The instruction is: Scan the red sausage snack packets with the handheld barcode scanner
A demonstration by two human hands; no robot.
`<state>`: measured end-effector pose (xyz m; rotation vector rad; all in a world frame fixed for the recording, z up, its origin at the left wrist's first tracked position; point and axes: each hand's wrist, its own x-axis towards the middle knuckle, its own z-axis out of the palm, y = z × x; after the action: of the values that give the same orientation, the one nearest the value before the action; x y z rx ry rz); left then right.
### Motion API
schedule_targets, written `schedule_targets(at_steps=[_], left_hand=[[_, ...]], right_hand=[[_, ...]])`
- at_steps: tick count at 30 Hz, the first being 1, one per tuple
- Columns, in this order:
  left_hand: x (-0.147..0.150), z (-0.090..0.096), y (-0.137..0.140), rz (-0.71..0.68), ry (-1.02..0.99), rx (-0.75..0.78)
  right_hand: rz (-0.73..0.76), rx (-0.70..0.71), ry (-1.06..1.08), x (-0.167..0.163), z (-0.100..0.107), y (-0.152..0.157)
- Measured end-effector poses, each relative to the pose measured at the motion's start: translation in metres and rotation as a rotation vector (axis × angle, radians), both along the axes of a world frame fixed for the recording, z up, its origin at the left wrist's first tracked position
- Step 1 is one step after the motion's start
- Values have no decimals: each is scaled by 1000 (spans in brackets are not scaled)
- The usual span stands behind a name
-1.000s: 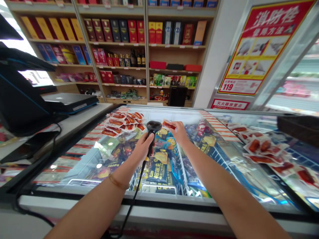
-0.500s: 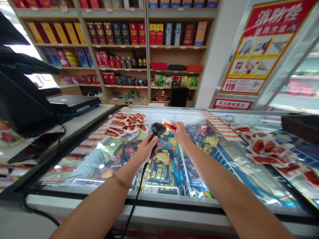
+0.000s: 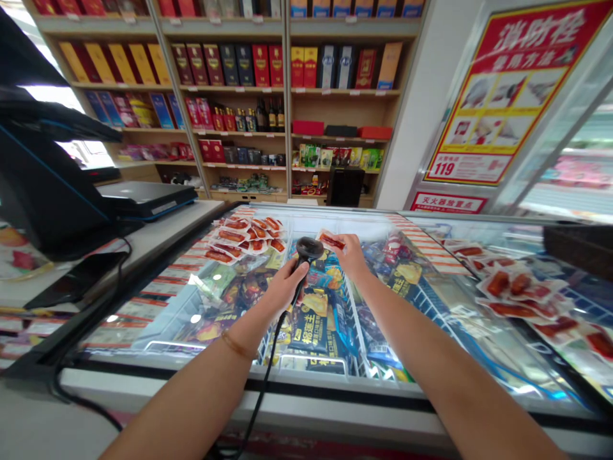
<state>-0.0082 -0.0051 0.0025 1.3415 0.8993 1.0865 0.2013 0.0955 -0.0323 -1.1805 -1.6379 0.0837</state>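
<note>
My left hand (image 3: pixel 286 285) is wrapped round the handle of a black corded barcode scanner (image 3: pixel 309 247), its head raised above the glass. Just right of the scanner head, my right hand (image 3: pixel 351 253) pinches a small vacuum-packed sausage (image 3: pixel 330 240), reddish brown in clear and white wrapping. Both hands are over the glass top of a chest freezer (image 3: pixel 306 378). A pile of similar packed sausages (image 3: pixel 234 236) lies on the glass to the left. More packed sausages (image 3: pixel 520 287) lie in a heap on the right side.
Under the glass, wire baskets hold bagged frozen goods (image 3: pixel 311 319). The scanner's black cord (image 3: pixel 268 377) runs down over the freezer's front edge. On the left counter stand a dark till screen (image 3: pixel 48 185) and a flat scale (image 3: pixel 148 195). Shelves (image 3: pixel 230 92) of boxes and bottles line the back.
The sausage pack and my right hand have shifted slightly right in the picture, as have the scanner and left hand. The whole view has moved slightly too; both grips stay the same.
</note>
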Motion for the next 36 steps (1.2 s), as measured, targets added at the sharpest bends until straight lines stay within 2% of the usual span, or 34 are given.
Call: schedule_targets(at_steps=[15, 19, 24, 27, 31, 36], left_hand=[[3, 1, -2, 3, 9, -22], [6, 3, -1, 136, -41, -9], [-1, 22, -6, 336, -227, -85], [-17, 40, -9, 374, -342, -146], [-52, 64, -14, 436, -412, -113], [-102, 79, -29, 529, -345, -56]], right_hand=[[-7, 17, -11, 1, -3, 5], [-70, 5, -33, 3, -7, 9], [-49, -7, -90, -4, -5, 13], [-40, 0, -55, -28, 12, 23], [-26, -18, -6, -91, 47, 47], [2, -230, 0, -178, 79, 74]])
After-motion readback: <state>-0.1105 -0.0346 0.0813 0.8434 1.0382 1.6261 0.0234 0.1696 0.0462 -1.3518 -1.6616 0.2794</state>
